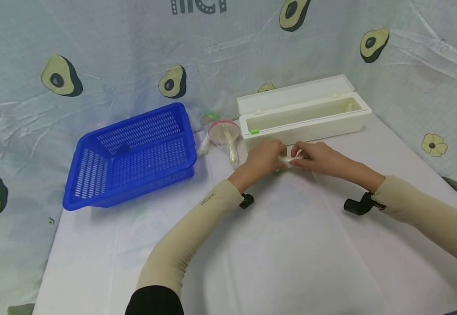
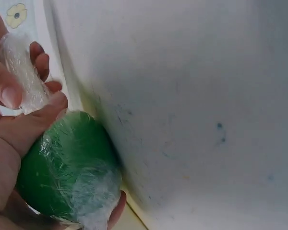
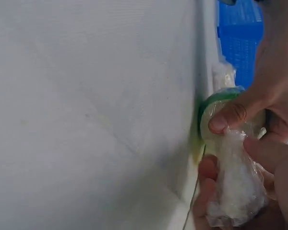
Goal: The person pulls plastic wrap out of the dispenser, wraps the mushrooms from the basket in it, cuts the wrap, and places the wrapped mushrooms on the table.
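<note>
Between the hands is a small round-headed thing (image 2: 69, 165) wrapped in clear plastic film, with a green back and a pale handle (image 3: 236, 187). In the left wrist view the left hand (image 1: 263, 156) holds it by the green head, thumb across where the head meets the handle. The right hand (image 1: 318, 157) pinches the film-covered handle in its fingers. Both hands meet just in front of a long white box (image 1: 307, 131) whose lid stands raised. The exact kind of the wrapped thing cannot be told.
Left of the hands lies a similar wrapped thing with a red-rimmed disc (image 1: 224, 132) and a pale handle, beside another with a green edge (image 1: 211, 116). A blue plastic basket (image 1: 134, 192) stands further left. A bright green piece (image 1: 254, 131) shows at the box's front edge.
</note>
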Demonstrator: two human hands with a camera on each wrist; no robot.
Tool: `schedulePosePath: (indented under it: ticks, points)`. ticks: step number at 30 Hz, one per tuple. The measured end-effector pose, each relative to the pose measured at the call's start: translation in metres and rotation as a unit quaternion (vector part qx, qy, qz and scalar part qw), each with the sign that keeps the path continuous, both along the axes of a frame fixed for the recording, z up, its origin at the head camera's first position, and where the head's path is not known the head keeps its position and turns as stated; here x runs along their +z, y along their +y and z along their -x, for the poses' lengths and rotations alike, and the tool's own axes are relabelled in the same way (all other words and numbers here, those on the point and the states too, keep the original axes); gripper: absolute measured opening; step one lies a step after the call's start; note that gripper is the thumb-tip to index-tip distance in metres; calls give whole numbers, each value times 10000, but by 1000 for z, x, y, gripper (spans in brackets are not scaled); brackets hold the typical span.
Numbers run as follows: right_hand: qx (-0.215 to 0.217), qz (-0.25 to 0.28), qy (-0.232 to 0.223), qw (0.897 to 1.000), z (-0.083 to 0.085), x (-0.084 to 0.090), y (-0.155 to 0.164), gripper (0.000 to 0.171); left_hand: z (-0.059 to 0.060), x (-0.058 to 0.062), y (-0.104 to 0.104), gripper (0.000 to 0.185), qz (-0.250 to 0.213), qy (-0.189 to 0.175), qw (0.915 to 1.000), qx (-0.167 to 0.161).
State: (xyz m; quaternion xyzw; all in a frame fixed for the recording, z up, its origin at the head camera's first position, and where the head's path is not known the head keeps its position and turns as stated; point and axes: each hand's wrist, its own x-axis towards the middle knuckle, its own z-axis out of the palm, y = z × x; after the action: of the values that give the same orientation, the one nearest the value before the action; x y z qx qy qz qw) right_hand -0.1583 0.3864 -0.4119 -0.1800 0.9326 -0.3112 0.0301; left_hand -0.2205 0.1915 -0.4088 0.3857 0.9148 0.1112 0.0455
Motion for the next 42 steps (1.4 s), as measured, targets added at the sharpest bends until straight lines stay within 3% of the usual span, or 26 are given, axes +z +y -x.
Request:
schedulePosePath:
  ticks: [2, 5, 8, 10, 13, 17, 22, 27, 29, 33, 35, 38, 42]
  points:
    - [-49, -193, 659, 9976, -6, -3, 1, 21, 0, -1, 0, 28, -110, -137, 9998, 64]
    - [-105, -388, 1675, 9851, -15, -8, 2, 20, 2, -3, -2, 34, -129, -189, 9997, -130]
    - [-98, -279, 2111, 9770, -18, -9, 3, 20, 4, -5, -3, 44, -99, -215, 9986, -475]
    - [-98, -147, 1986, 9799, -16, -8, 5, 21, 5, -6, -4, 47, -144, -277, 9975, -635]
    - [-48, -34, 1408, 9900, -13, -1, 10, 26, 4, -7, -3, 41, -246, -297, 9972, -636]
    - [159, -165, 813, 9964, -9, 7, 17, 29, 0, -8, 0, 33, -35, 24, 9985, -549]
    - [320, -518, 1068, 9924, -9, 13, 21, 28, -7, -8, 9, 39, 369, 588, 9968, -397]
    - [859, -939, 1736, 9766, -7, 15, 20, 32, -13, -6, 15, 42, 381, 559, 9977, 60]
    - [1114, -1055, 2283, 9614, -7, 12, 20, 34, -14, -6, 16, 42, 382, 529, 9978, 132]
    - [1452, -1120, 3445, 9207, -10, 2, 21, 41, -13, -9, 18, 54, 206, 448, 9983, 302]
    - [1518, -1072, 3734, 9088, -12, -2, 23, 43, -12, -10, 20, 58, 145, 498, 9981, 326]
    - [1477, -976, 3856, 9055, -13, -6, 26, 41, -11, -11, 22, 60, 242, 634, 9975, 221]
    - [1493, -833, 3544, 9193, -13, -12, 29, 38, -10, -10, 22, 50, 580, 617, 9964, 89]
